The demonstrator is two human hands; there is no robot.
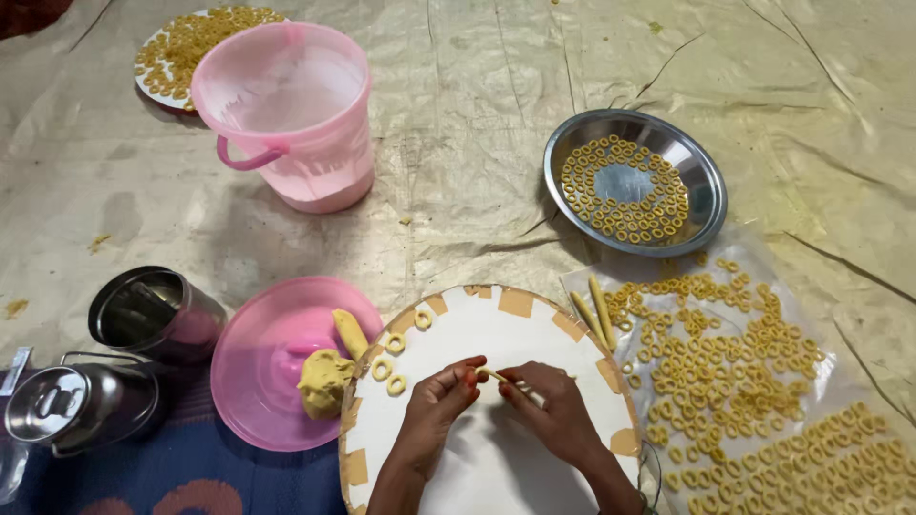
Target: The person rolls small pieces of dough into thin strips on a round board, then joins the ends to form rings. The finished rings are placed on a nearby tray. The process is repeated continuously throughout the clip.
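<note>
Both my hands rest on a round white board (487, 324) with taped cardboard patches on its rim. My left hand (441, 401) and my right hand (551, 410) pinch the two ends of a thin yellow dough strip (493, 375) between fingertips. Several small dough rings (388, 366) lie on the board's left part. A lump of yellow dough (324, 380) sits on a pink lid (272, 367) left of the board.
A steel plate (706, 181) holds several dough rings. Many more rings lie on a clear plastic sheet (744, 372) at the right, with two dough sticks (593, 310). A pink bucket (291, 110), a far plate of rings (176, 48) and two steel containers (153, 310) stand left.
</note>
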